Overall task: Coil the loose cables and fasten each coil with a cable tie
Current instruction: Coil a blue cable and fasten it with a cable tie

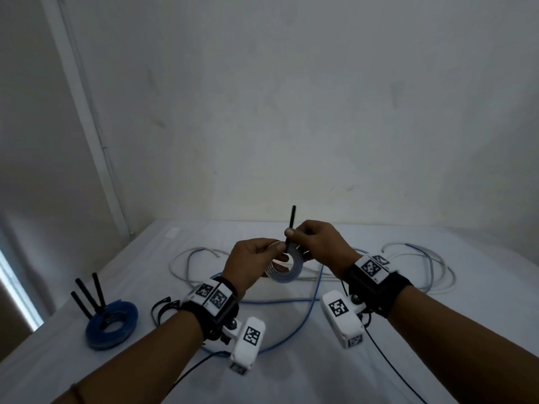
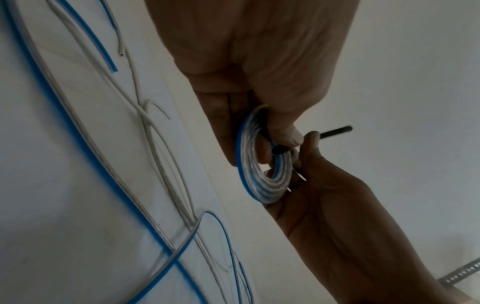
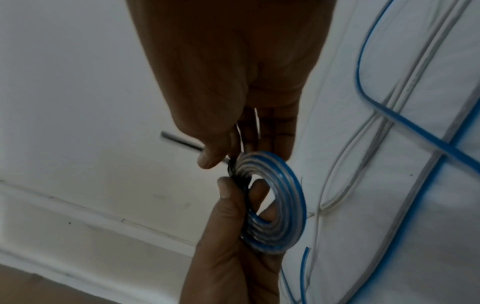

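While your left hand (image 1: 253,259) pinches the blue-and-clear cable coil (image 1: 284,268) so its turns stay stacked, your right hand's fingers (image 1: 294,232) clamp the black cable tie (image 1: 291,225) tail above it, apparently for cinching.

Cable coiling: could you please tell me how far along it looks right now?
Done: one blue coil lies on the table with black ties sticking up. In hand: the left hand holds a small coil while the right hand pinches a black tie on it. Left: loose blue and white cables lie uncoiled.
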